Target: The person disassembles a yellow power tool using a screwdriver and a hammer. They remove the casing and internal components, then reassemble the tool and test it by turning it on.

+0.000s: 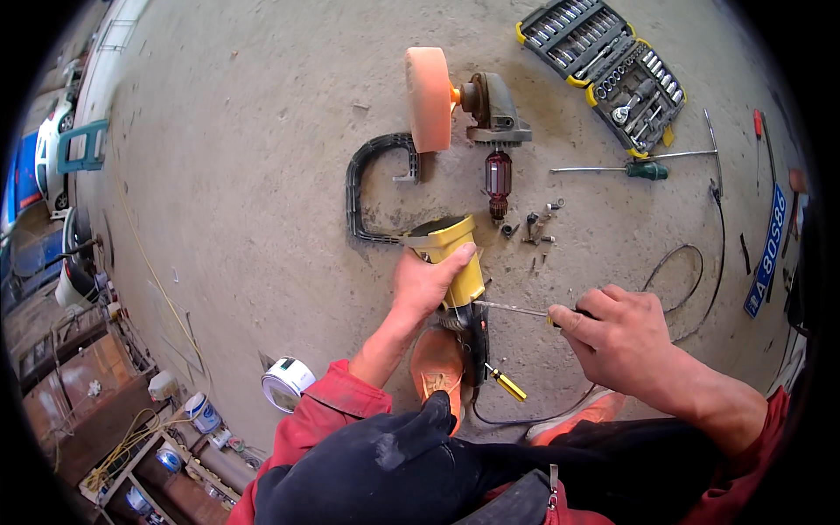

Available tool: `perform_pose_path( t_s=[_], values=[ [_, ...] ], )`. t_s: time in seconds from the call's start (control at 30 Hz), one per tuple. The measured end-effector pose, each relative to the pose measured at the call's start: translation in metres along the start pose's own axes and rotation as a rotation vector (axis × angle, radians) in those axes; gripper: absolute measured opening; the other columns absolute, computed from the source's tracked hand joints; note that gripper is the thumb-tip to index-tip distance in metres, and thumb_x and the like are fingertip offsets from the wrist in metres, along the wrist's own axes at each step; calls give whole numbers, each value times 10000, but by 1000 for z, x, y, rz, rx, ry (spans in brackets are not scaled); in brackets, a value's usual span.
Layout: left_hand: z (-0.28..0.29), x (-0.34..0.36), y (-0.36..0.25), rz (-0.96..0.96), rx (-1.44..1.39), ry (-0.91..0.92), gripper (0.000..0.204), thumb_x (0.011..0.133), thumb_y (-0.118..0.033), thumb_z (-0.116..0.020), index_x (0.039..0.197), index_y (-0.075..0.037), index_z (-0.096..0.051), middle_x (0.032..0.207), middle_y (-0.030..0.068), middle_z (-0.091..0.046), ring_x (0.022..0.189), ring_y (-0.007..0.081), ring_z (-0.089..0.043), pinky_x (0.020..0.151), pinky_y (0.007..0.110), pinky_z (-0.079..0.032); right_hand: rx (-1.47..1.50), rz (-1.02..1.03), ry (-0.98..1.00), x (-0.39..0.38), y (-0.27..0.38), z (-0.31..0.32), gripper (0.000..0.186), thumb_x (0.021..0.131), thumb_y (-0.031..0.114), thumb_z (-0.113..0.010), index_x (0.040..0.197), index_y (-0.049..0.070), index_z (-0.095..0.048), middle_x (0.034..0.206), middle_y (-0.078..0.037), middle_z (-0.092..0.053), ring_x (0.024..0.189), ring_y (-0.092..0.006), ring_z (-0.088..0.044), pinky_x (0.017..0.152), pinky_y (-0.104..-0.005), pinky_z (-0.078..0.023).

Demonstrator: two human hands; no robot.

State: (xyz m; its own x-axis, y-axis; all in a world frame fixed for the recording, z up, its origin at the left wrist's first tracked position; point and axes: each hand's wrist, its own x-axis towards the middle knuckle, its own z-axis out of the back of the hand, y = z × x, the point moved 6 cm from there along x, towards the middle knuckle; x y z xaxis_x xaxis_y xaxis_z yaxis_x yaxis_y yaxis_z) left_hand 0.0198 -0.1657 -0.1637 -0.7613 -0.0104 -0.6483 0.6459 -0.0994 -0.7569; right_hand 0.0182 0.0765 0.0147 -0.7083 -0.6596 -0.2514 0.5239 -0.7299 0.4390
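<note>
My left hand point(429, 282) is wrapped around the yellow motor housing point(468, 273) of a power tool, whose black rear handle point(475, 341) points toward me beside my shoe. My right hand point(617, 332) grips a screwdriver point(516, 308); its handle is mostly hidden in the fingers, and its tip meets the seam between yellow housing and black handle. Beyond the housing's open end lie a motor armature point(498, 184) and the grey gear head point(497, 105) with an orange foam polishing pad point(429, 101). A black curved loop handle point(354, 188) reaches the housing's left side; whether it is attached, I cannot tell.
Small loose parts point(535, 229) lie right of the armature. An open socket set point(612, 74), a green-handled screwdriver point(646, 170), a yellow-handled screwdriver point(506, 383) and a blue plate point(766, 251) are on the concrete floor. A black cord point(719, 254) loops at right; a white tub point(287, 382) stands at left.
</note>
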Motion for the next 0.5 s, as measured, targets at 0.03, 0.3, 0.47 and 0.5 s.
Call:
perform_pose_path(
  t_s=[0.03, 0.3, 0.47, 0.5],
  values=[
    [0, 0, 0, -1, -6, -12, 473, 852, -358, -822, 1159, -26, -681, 1060, 59, -725, 936, 150, -688, 831, 323, -561, 3, 1, -11, 1, 0, 1, 351, 787, 138, -716, 1136, 154, -742, 813, 5, -586, 733, -190, -615, 545, -354, -484],
    [-1, 0, -1, 14, -40, -14, 459, 828, -366, -834, 1118, -36, -700, 1030, 61, -744, 918, 147, -702, 823, 318, -563, 39, -5, -13, 4, -3, 4, 329, 796, 142, -728, 1125, 141, -743, 808, -10, -580, 739, -202, -622, 549, -365, -484],
    [-2, -1, -7, 17, -26, 39, 477, 862, -355, -818, 1175, -26, -672, 1070, 57, -712, 944, 152, -676, 838, 323, -559, 56, -8, 22, -2, -2, -1, 325, 801, 134, -713, 1125, 131, -740, 812, -23, -570, 726, -211, -620, 556, -377, -484],
    [-2, -1, -7, 20, -34, 51, 478, 862, -356, -818, 1175, -26, -672, 1070, 56, -712, 945, 152, -676, 839, 323, -559, 60, -9, 31, -4, -1, -2, 336, 796, 129, -708, 1131, 130, -738, 813, -25, -567, 721, -215, -620, 556, -380, -484]
  ],
)
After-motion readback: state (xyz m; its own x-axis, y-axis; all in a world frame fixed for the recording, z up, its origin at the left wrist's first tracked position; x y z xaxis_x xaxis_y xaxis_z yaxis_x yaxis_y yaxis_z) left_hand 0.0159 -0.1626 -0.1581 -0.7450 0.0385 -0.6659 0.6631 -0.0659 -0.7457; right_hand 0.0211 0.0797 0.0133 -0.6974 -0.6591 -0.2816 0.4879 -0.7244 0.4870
